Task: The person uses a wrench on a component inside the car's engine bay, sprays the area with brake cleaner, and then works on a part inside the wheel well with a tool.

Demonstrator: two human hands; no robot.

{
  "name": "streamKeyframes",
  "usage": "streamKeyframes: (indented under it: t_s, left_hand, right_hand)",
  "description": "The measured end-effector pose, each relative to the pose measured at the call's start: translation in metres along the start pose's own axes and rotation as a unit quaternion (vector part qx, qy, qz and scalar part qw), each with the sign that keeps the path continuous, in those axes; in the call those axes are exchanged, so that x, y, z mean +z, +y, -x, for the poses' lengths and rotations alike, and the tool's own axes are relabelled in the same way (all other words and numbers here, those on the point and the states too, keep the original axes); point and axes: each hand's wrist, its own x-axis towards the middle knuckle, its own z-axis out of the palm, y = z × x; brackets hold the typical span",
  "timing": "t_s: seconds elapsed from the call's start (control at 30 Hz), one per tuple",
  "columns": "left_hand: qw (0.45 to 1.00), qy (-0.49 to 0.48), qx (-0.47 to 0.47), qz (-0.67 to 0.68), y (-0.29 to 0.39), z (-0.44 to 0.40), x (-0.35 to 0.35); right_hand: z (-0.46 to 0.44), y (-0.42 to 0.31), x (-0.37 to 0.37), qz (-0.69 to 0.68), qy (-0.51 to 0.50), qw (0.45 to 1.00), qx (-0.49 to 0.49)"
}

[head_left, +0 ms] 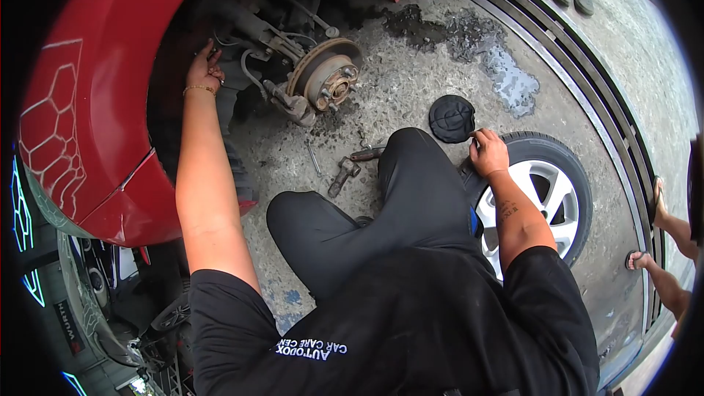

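My left hand reaches into the wheel well of a red car, beside the suspension parts. Its fingers are curled, and anything between them is too small to name. To its right is a rusty brake disc with its hub and studs bare. My right hand lies at the edge of a wheel with a silver rim, fingers bent together, close to a round black cap; what they hold, if anything, is hidden.
On the concrete between the disc and my knees lie a thin wrench, a metal part and a dark-handled tool. A wet patch and metal floor rails are farther right. Another person's feet show at the right edge.
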Motion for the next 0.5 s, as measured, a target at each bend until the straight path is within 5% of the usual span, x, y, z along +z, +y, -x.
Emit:
streamKeyframes:
  t_s: [0.5]
  left_hand:
    - [1.000, 0.022, 0.008, 0.000, -0.003, -0.002, 0.004]
  right_hand:
    - [0.001, 0.005, 0.006, 0.005, 0.007, 1.000, -0.005]
